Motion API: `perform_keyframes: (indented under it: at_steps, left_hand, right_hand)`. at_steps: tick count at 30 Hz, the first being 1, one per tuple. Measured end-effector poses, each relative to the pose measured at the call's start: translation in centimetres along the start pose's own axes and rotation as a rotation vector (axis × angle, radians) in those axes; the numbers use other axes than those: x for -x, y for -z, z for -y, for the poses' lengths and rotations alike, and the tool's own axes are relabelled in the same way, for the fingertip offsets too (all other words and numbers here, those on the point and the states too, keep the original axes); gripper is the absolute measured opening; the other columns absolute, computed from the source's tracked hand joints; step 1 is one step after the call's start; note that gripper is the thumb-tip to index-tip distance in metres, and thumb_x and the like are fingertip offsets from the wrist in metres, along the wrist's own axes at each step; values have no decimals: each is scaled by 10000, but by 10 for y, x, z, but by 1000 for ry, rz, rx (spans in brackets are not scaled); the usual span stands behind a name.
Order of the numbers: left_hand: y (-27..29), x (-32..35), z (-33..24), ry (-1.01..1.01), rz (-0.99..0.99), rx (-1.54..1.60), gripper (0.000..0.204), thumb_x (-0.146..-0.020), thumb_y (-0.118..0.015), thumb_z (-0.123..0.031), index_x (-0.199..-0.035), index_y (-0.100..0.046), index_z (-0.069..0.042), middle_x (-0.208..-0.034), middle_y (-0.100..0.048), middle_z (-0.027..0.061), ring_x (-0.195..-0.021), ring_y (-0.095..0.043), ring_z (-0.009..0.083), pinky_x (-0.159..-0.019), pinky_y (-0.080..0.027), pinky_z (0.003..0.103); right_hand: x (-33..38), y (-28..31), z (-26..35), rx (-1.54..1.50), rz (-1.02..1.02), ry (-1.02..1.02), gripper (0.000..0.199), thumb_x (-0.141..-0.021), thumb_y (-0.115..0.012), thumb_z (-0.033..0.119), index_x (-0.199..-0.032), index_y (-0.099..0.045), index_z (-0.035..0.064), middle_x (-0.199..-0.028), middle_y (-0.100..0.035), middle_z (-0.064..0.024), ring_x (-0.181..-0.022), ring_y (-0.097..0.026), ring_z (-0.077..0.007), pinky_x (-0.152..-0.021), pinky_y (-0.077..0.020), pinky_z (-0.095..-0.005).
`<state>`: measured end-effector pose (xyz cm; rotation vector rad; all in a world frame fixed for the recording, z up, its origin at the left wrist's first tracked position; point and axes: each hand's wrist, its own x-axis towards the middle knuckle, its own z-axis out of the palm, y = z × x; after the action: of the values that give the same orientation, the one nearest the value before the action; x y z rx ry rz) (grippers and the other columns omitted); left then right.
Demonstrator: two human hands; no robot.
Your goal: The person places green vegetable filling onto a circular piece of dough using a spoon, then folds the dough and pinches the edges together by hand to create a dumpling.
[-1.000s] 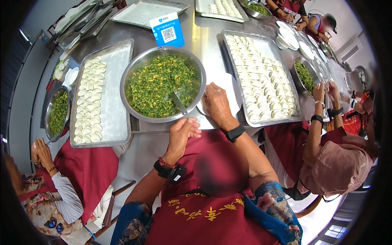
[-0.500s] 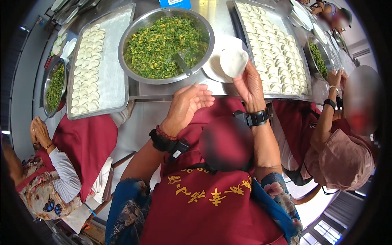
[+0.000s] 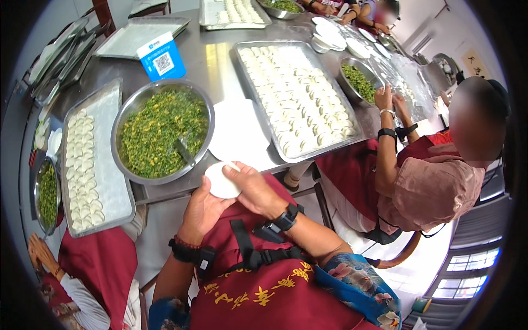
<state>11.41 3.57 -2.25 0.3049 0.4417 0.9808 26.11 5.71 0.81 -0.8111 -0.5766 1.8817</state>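
Observation:
A round white dumpling wrapper (image 3: 220, 184) is held over the near edge of the table, between my two hands. My left hand (image 3: 204, 212) cups it from below and the left, its thumb up along the rim. My right hand (image 3: 254, 192) pinches the right side, thumb on top. Just beyond, a large steel bowl (image 3: 208, 113) holds chopped green and yellow filling (image 3: 157, 129). A metal spoon or scoop (image 3: 185, 152) leans in the filling, its handle toward me. Right of the bowl lies a white plate (image 3: 236, 129).
Trays of folded dumplings stand at right (image 3: 302, 104) and left (image 3: 82, 170). A blue and white card stand (image 3: 162, 58) is behind the bowl. Co-workers sit on both sides; the right one's hands (image 3: 385, 102) are near another filling bowl (image 3: 357, 82). White plates (image 3: 330, 36) lie farther back.
My right hand has brought the wrapper from above the plate to my left hand, and both now hold it. The view has swung, showing more of the table's far side.

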Motion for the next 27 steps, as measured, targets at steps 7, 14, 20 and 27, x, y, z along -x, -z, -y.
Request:
perform_keyframes:
  at_steps: [7,14,20,27]
  left_hand:
    - [17,18,-3,-76,76,-111,528,-982,-563,-364,-1367,-406,-39,-1378,-479,118,-1310,-452,258,-1133,-328,479]
    - [16,44,-9,-122,-44,-93,458,-988,-559,-263,-1349,-446,-5,-1318,-539,120,-1266,-505,264,-1106,-371,474]
    - [24,70,-23,-141,-117,38,513,-941,-638,-238,-1384,-443,-67,-1302,-563,129,-1177,-571,329,-990,-474,518]
    - [38,78,-30,-155,-180,116,363,-967,-600,-200,-1315,-528,-124,-1213,-636,135,-1014,-659,332,-868,-547,510]
  right_hand:
    - [1,-2,-17,555,120,41,217,-991,-574,142,-1156,-628,12,-1091,-678,-67,-1007,-610,-101,-907,-493,-270]
    - [6,-15,-24,872,172,489,205,-935,-623,96,-1118,-650,11,-1050,-702,-111,-953,-673,-173,-817,-523,-288]
    - [-1,-15,-12,796,121,480,164,-937,-640,134,-1012,-675,-8,-968,-717,-87,-883,-672,-145,-776,-525,-271]
    - [-6,-10,0,821,62,254,190,-954,-647,188,-940,-673,0,-844,-694,-18,-817,-611,-63,-755,-505,-228]
